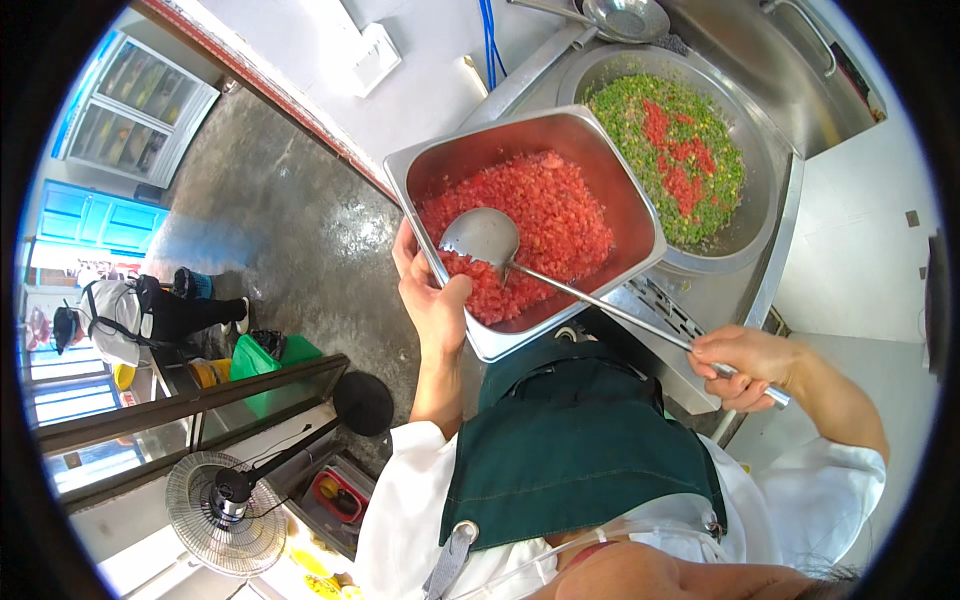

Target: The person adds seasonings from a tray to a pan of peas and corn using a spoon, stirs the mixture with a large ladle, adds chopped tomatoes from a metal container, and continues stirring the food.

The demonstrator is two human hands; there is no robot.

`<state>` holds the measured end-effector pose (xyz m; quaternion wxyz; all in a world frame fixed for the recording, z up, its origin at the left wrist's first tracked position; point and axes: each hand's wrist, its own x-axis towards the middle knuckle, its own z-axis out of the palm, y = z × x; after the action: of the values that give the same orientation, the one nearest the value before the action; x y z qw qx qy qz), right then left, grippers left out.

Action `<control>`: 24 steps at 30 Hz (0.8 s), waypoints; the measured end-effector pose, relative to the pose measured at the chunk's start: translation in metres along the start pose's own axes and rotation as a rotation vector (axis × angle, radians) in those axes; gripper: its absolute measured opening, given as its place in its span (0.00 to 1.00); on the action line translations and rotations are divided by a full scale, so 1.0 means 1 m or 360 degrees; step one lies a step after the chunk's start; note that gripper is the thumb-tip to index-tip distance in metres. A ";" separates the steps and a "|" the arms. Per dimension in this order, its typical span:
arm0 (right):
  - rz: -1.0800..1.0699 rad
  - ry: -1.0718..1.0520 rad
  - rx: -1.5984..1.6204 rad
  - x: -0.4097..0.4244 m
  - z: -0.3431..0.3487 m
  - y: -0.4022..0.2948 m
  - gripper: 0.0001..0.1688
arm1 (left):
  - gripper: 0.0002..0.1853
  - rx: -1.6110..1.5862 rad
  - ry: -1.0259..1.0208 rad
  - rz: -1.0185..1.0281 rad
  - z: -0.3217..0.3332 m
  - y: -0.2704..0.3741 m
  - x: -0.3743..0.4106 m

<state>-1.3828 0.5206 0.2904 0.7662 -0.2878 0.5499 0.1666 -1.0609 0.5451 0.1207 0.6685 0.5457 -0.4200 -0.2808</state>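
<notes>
My left hand (436, 292) grips the near left rim of a rectangular stainless steel pan (622, 202), thumb over the edge. Chopped red food, perhaps tomato, (555, 195) covers the bottom of this pan. In my right hand (742, 367) is the handle of a long metal ladle (484, 236), whose bowl rests in the red food, turned so its rounded underside shows. Beyond the pan at the right sits a large round metal basin (750, 247), partly hidden by it. Chopped green and yellowish food (637, 97) fills the basin, with red clumps (682, 172) on top.
A metal strainer or second ladle (630, 19) lies behind the basin, near a curved faucet or handle (806, 26). To the left, a person (120, 315) stands in another area beside a green bin (255, 367). A standing fan (225, 510) is at lower left.
</notes>
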 end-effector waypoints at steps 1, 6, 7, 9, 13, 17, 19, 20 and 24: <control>-0.0024 -0.0028 0.0119 0.003 -0.001 0.005 0.16 | 0.27 -0.0013 -0.0003 -0.0016 0.000 -0.002 0.002; -0.0294 0.0767 -0.1210 -0.033 0.004 -0.009 0.17 | 0.27 -0.0035 0.0038 -0.0152 -0.003 -0.004 -0.001; -0.0257 0.0818 -0.1336 -0.043 0.003 -0.015 0.17 | 0.27 -0.0033 0.0060 -0.0168 -0.004 -0.004 -0.002; -0.0173 0.0929 -0.1586 -0.057 0.002 -0.022 0.17 | 0.27 -0.0052 0.0044 -0.0129 -0.004 -0.002 -0.002; 0.0066 0.0591 -0.1278 -0.061 0.007 -0.026 0.16 | 0.26 -0.0217 -0.0033 -0.0089 0.004 0.005 0.004; 0.0093 0.0199 -0.0747 -0.034 0.008 -0.021 0.18 | 0.21 -0.0067 -0.0143 0.0045 0.004 0.014 0.012; 0.0155 0.0075 -0.0365 -0.028 0.000 -0.009 0.18 | 0.21 -0.0077 -0.0173 0.0050 0.006 0.013 0.015; 0.0120 0.0042 -0.0223 -0.024 0.000 -0.003 0.18 | 0.21 -0.0089 -0.0168 0.0044 0.006 0.010 0.016; 0.0059 -0.0186 0.0298 -0.006 -0.006 0.034 0.18 | 0.24 -0.0173 -0.0081 -0.0053 -0.003 -0.004 0.013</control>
<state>-1.4087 0.5432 0.2857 0.8173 -0.1945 0.5226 0.1452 -1.0512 0.5350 0.1196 0.6815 0.5082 -0.4120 -0.3279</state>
